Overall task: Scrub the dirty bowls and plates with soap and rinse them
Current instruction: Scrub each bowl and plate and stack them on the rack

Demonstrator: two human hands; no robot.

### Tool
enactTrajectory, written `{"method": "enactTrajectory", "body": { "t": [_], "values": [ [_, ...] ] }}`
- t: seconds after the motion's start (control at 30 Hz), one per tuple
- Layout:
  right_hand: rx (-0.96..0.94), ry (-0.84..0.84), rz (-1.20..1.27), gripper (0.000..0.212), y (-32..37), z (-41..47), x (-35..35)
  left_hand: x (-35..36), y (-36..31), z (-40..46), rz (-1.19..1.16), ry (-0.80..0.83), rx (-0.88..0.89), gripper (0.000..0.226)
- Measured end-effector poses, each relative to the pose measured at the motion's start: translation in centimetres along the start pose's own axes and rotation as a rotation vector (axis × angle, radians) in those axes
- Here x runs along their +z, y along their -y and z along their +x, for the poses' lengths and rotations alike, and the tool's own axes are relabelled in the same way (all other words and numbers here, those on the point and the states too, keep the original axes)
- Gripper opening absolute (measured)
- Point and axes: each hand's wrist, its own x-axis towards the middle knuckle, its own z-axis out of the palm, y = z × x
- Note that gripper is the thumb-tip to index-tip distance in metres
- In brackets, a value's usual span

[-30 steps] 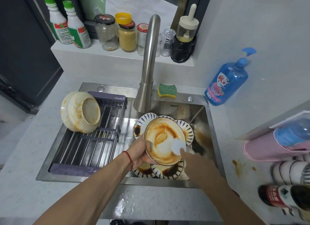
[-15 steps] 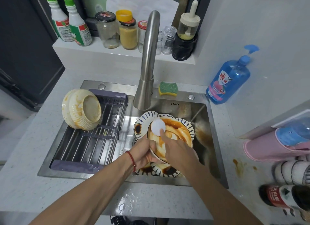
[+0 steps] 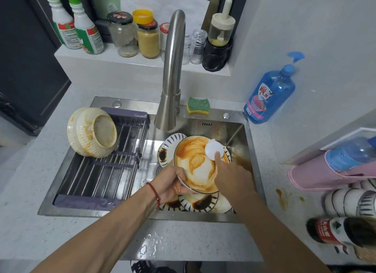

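Observation:
My left hand (image 3: 173,183) grips the near-left rim of a sauce-smeared bowl (image 3: 195,164) and holds it tilted over the sink (image 3: 247,142). My right hand (image 3: 232,175) holds a round white scrubber (image 3: 213,150) and presses it against the bowl's far right inner side. Beneath the bowl lie striped plates (image 3: 195,203) with dark sauce stains. Two dirty cream bowls (image 3: 92,132) lean nested on the left end of the drying rack (image 3: 97,171).
The steel tap (image 3: 171,73) rises behind the bowl. A green-yellow sponge (image 3: 198,105) lies on the sink's back ledge, a blue soap pump bottle (image 3: 270,93) to its right. Jars and spray bottles line the shelf. Stacked cups (image 3: 350,201) and a pink holder sit right.
My right hand has swept the scrubber from the bowl's upper left across to its upper right. The left hand keeps its hold on the rim.

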Motion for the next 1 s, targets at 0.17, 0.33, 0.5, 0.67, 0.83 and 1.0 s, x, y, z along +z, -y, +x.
{"method": "enactTrajectory", "body": {
  "t": [0.17,0.33,0.5,0.67,0.83,1.0],
  "values": [
    [-0.173,0.088,0.225,0.072,2.9,-0.7,-0.1,0.8,-0.4,-0.1,0.067,0.004,0.006,0.037],
    [-0.373,0.214,0.164,0.063,1.9,-3.6,0.1,0.5,-0.7,0.6,-0.023,-0.010,0.016,0.086],
    [-0.225,0.231,0.026,0.070,-3.2,-3.4,0.1,0.3,-0.8,0.8,0.159,-0.149,0.065,0.077],
    [-0.215,0.090,0.186,0.059,-1.0,-2.5,1.0,1.7,-1.1,0.5,0.233,-0.151,0.084,0.075],
    [-0.147,0.074,0.248,0.068,0.5,-2.3,1.7,1.4,-1.4,0.8,0.300,-0.185,0.096,0.080],
    [-0.075,0.037,0.228,0.070,-0.2,-1.6,2.2,1.1,-1.4,0.9,0.326,-0.179,0.093,0.080]
  ]
}}
